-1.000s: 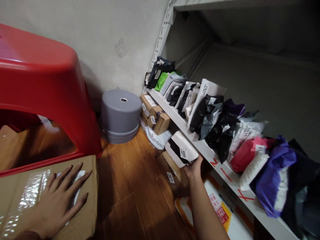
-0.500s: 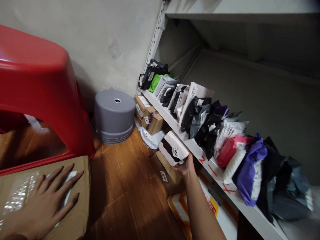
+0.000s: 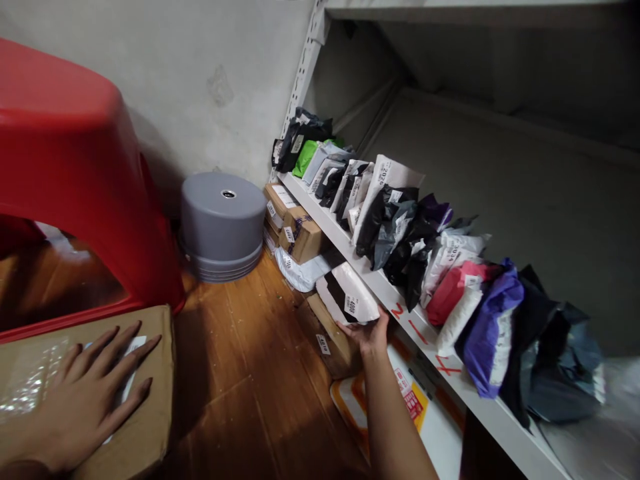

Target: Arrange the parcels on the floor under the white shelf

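Still, right hand [image 3: 369, 335] fingers grip the white parcel [image 3: 350, 293], now tilted; left hand [image 3: 85, 400] stays spread on the box [image 3: 150, 427].

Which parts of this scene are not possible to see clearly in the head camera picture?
- Right hand fingers: mostly hidden under the white and black parcel they hold.
- Cardboard box under the left hand: its white label is covered by the hand, and the frame's left and bottom edges cut the box.
- Parcel labels on the shelf: print too small to read.
- Red stool: cut by the left edge.
- Dark bags at far right: blurred.
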Demonstrator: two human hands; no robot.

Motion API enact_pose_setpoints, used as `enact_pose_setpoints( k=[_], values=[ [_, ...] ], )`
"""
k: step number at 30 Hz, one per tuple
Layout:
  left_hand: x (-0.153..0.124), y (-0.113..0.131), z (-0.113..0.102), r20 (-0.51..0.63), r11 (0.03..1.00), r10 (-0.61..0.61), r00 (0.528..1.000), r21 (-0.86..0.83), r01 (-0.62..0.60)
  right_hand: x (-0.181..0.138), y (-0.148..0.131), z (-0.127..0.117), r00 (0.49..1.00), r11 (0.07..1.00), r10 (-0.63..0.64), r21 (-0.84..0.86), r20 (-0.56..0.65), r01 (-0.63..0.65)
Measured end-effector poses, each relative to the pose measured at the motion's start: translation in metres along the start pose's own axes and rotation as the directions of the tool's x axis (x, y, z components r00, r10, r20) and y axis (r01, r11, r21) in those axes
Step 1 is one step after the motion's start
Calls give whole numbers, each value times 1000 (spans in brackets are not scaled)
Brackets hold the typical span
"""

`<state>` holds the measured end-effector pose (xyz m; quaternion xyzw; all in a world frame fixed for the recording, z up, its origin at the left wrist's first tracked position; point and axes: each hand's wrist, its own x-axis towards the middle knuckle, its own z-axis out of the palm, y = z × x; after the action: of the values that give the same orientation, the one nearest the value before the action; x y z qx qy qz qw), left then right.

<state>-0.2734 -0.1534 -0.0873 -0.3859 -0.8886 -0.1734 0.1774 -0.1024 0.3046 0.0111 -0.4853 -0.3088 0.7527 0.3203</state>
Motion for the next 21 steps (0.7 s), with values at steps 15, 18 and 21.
enact_pose_setpoints(
  k=[15,18,21],
  values=[
    [-1,1,4,47,997,-64,997,-44,66,19,6,20,996,993,-48,-105,78,56],
    [-1,0,2,71,998,-62,996,-24,64,38,5,39,996,986,-39,-160,82,51],
    [2,1,-1,51,998,-57,997,-19,58,58,11,66,987,973,-82,-202,135,108]
  ],
)
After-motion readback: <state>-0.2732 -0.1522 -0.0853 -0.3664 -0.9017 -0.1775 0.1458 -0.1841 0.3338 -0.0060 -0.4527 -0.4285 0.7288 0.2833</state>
